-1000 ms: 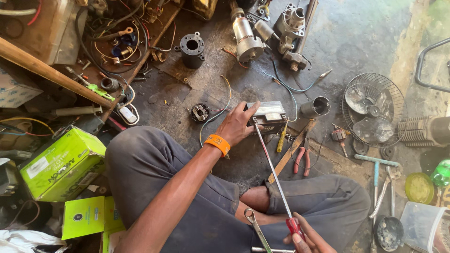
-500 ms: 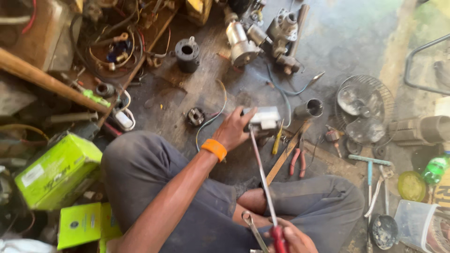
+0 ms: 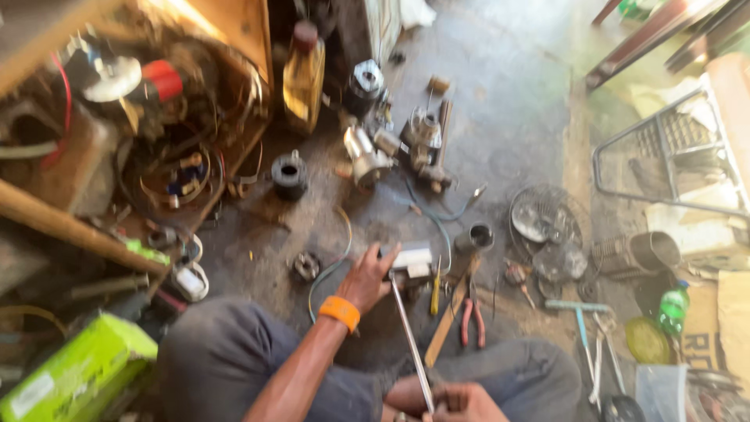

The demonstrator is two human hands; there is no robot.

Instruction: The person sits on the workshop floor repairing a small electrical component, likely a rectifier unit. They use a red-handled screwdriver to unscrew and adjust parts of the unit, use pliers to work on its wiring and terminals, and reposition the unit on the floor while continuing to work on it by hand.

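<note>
The left hand (image 3: 367, 275) is reaching forward over a bent knee, arm stretched out, an orange wristband (image 3: 339, 312) sitting on the wrist. Its palm is pressing down on a small white boxy part (image 3: 412, 258) lying on the floor, fingers spread across the near end, so the grip is resting flat on it rather than closing around it. The right hand (image 3: 461, 401) is sitting low at the bottom edge of the view, close to the lap, its grip wrapped around the near end of a long metal rod (image 3: 408, 336). The rod is slanting up and away from that hand, and its far tip is meeting the white part just beside the left hand's fingers.

At the lower left a bright green carton (image 3: 74, 375) with a pale label patch is lying tilted. A green bottle (image 3: 673, 306) is standing at the right beside a round yellow-green lid (image 3: 648, 339). An amber bottle with a dark red cap (image 3: 303, 72) is standing upright at the top, next to a wooden crate full of wires.

The floor (image 3: 500, 117) is grey, stained concrete, and the person is sitting on it in dark grey trousers. Red-handled pliers (image 3: 470, 320) and a yellow-handled screwdriver (image 3: 435, 291) are lying just right of the white part. Metal motor parts (image 3: 391, 148) are clustered farther out, a round wire fan guard (image 3: 547, 230) is lying to the right, and a wire rack (image 3: 672, 156) is leaning at the far right. The picture is somewhat blurred.
</note>
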